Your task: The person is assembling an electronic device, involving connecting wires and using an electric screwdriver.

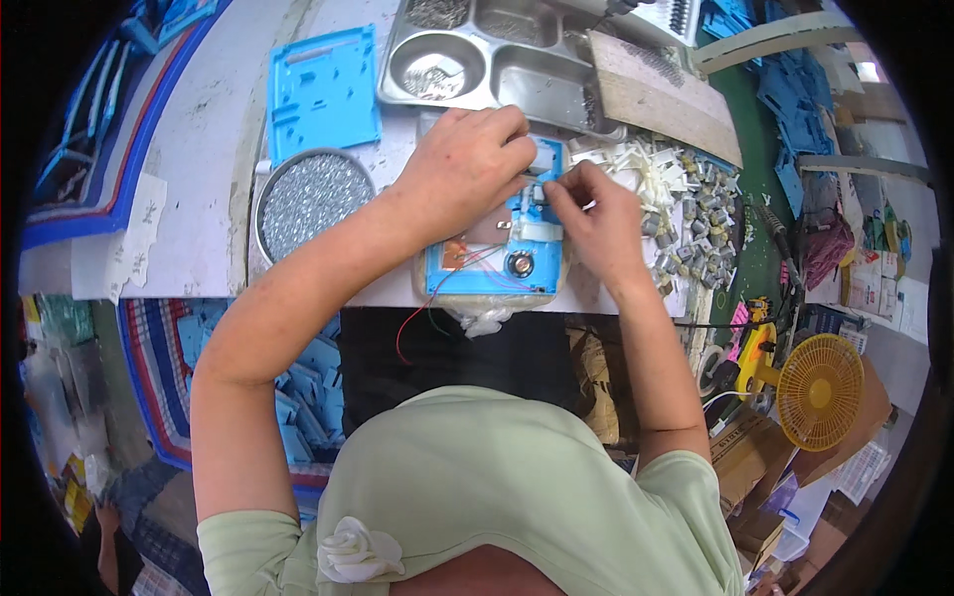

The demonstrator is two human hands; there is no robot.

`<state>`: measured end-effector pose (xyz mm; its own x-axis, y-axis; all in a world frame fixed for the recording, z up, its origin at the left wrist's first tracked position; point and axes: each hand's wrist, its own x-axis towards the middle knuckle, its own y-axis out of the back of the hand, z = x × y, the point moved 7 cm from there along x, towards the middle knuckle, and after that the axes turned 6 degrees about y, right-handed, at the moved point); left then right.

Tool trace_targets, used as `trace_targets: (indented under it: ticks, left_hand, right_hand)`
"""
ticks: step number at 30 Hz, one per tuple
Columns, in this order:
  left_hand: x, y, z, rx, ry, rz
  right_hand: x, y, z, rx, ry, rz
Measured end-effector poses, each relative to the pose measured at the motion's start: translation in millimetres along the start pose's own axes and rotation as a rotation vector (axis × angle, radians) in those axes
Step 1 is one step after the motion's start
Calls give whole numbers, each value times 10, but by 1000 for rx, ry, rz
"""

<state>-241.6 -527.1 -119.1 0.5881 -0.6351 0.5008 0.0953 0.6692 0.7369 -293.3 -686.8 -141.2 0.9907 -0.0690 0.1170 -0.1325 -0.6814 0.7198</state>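
A blue plastic housing (497,260) lies on the white bench in front of me, with a brown circuit board, a round dark part and red and green wires trailing off its near edge. My left hand (467,164) rests on the housing's upper part, fingers curled and pressing down on it. Just to the right, my right hand (593,214) pinches a small white part at the housing's top right corner. What lies between the fingertips is hidden.
A steel compartment tray (517,70) stands behind the housing, a wooden board (661,94) to its right. Another blue housing (323,94) and a round tin of small metal parts (310,199) sit left. White clips and grey motors (696,194) pile right. A yellow fan (820,389) stands lower right.
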Motion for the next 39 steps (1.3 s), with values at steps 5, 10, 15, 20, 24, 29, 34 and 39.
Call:
trace_targets:
  ticks: [5, 10, 15, 20, 24, 29, 34, 39]
  left_hand:
    - [117, -62, 14, 31, 15, -64]
    - [167, -51, -31, 59, 14, -98]
    - [265, 5, 87, 82, -4, -156]
    - [299, -63, 56, 75, 22, -200]
    - [276, -75, 61, 79, 61, -217]
    - [232, -109, -9, 74, 89, -264]
    - [250, -75, -43, 108, 24, -275]
    - [319, -31, -29, 43, -44, -243]
  right_hand:
    - [-65, -13, 28, -26, 26, 104]
    - [123, 689, -45, 1, 88, 156]
    - [1654, 3164, 620, -382, 85, 475]
    - [1712, 4565, 3152, -1355, -265, -106]
    - [830, 4333, 4393, -1525, -550, -392]
    - [783, 4239, 4531, -1510, -620, -520]
    - [830, 4786, 4822, -1522, -354, -367]
    - [964, 5317, 4533, -1596, -177, -138]
